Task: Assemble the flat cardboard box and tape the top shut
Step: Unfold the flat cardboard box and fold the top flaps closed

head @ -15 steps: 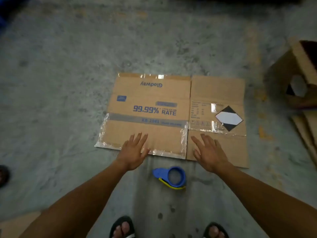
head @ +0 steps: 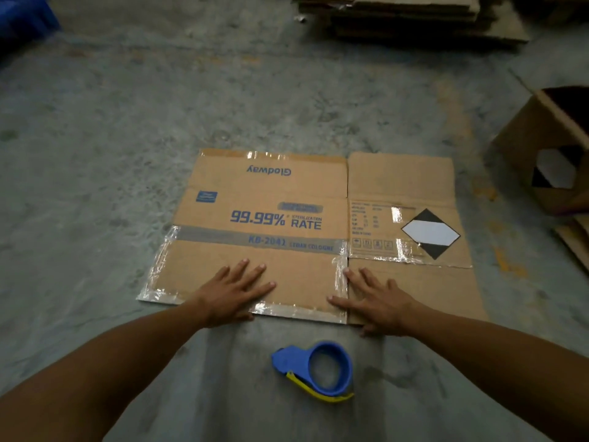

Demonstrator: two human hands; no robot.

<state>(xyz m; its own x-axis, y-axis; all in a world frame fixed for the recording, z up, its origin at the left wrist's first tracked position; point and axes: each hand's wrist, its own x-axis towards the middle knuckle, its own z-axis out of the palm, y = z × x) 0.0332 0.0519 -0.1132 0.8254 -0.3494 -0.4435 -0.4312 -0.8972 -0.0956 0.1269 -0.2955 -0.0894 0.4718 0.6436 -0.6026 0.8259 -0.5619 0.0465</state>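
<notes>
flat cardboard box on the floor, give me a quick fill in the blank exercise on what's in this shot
1. The flat cardboard box lies ____ on the concrete floor.
2. Both hands rest palm-down on the box's ____ edge: left hand, right hand.
3. The tape dispenser between the forearms is mainly ____ in colour.
4. The big printed figure on the box reads ____ RATE.

Missing words: unfolded (flat); near; blue; 99.99%

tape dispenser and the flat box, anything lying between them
Nothing: in the head view only bare concrete floor separates the tape dispenser from the flat box.
</notes>
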